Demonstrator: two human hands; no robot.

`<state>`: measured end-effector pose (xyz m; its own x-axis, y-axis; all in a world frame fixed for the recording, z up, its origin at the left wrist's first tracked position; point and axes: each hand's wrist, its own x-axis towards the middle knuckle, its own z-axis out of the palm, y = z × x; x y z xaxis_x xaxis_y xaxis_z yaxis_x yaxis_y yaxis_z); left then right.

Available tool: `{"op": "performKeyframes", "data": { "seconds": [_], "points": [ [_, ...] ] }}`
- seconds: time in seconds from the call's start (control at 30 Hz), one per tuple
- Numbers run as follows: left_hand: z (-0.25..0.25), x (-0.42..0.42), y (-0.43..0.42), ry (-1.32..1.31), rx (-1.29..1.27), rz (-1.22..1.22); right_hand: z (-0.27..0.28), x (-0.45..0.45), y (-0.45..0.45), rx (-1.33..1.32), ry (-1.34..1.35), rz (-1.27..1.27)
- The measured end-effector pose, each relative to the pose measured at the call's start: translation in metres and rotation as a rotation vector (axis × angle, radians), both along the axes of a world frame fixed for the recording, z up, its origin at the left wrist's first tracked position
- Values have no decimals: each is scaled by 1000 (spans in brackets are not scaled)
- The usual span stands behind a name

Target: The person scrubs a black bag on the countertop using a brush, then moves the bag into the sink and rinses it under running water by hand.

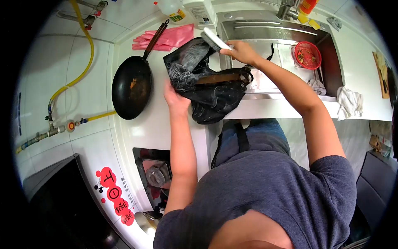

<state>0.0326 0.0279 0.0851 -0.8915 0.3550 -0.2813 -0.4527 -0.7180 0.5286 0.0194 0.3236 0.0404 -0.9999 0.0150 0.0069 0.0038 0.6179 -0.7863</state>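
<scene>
A black fabric bag (217, 99) with whitish suds on it lies across the counter edge beside the sink, a brown strip showing along its middle. My left hand (175, 99) grips its left side, the fingers partly hidden behind the cloth. Above the bag, my right hand (239, 52) is closed around the end of a white brush (214, 40). The brush's grey bristles face down toward the bag's sudsy upper part; whether they touch it I cannot tell.
Left of the bag are a black frying pan (132, 88) and pink gloves (176, 38). Bottles (200, 13) stand behind. The steel sink (331, 54) holds a red basket (307, 55). A white cloth (349, 102) hangs over the counter's front edge. A stove (154, 172) is nearer me.
</scene>
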Motion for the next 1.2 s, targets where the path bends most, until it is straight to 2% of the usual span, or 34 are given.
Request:
{"op": "performKeyframes", "data": {
  "seconds": [0.07,0.1,0.23,0.37,0.4,0.47,0.53,0.57,0.6,0.63,0.67,0.7,0.73,0.77,0.8,0.87,0.9,0.93,0.97,1.0,1.07,1.13,1.17,1.2],
  "points": [
    [46,0,16,6,22,-137,-9,-2,1,-196,-106,50],
    [60,-2,22,14,34,-209,5,3,0,-315,-204,5],
    [72,-16,39,298,14,-346,7,7,-12,-802,-354,53],
    [108,-3,89,429,6,-280,33,25,-13,-975,-284,152],
    [116,-1,104,373,157,-330,36,27,-11,-997,-268,153],
    [123,-2,130,357,122,-262,37,28,-6,-1039,-250,155],
    [133,-3,158,355,172,-285,31,29,9,-1007,-126,121],
    [122,-25,166,367,253,-368,28,30,16,-988,-65,102],
    [120,-22,184,282,272,-364,51,45,23,-989,-19,48],
    [130,-13,197,209,295,-363,55,56,33,-852,34,-38],
    [128,-14,201,219,432,-586,56,64,48,-714,93,-117],
    [114,-21,219,167,372,-478,46,70,67,-435,140,-200],
    [108,-20,234,111,447,-485,19,70,99,-301,132,-208],
    [110,-6,250,260,364,-342,-1,74,125,-203,104,-247],
    [111,-3,258,255,353,-363,-23,83,148,-118,58,-301],
    [105,10,269,242,295,-239,-47,108,181,-44,16,-370],
    [92,11,276,298,248,-203,-21,128,166,-11,111,-323],
    [88,17,274,297,212,-152,-29,140,174,-14,-85,-444],
    [71,14,280,289,158,-115,-13,154,162,-82,-199,-524],
    [49,10,285,281,104,-84,-8,163,161,-20,-312,-535],
    [6,4,285,281,-279,-45,-24,185,161,-55,-217,-573],
    [-48,2,284,231,-783,29,-18,202,150,-188,-283,-607],
    [-93,-1,288,107,-859,-26,-26,209,148,-200,-304,-628],
    [-107,5,274,106,-976,-135,-41,214,151,-206,-356,-634]
  ]
}}
